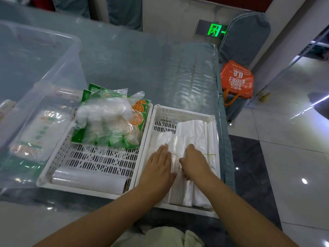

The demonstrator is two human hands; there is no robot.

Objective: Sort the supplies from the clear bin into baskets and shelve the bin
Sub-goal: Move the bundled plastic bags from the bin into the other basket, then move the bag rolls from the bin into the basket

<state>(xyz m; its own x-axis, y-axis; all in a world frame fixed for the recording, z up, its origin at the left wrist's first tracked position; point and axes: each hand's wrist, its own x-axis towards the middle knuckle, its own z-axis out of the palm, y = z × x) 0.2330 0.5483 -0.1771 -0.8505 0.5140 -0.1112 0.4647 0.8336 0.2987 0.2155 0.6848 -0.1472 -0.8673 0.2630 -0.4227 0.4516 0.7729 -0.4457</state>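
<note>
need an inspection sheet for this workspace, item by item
surface: table under a clear plastic cover
job's things: clear bin at left, packs visible through its wall; left basket holds glove packs and a roll; right basket holds bundled plastic bags
clutter: nothing seen
grippers: left hand flat on the bags; right hand fingers curled on a bundle
cables: nothing seen
surroundings: orange bag on the floor, green exit sign
</note>
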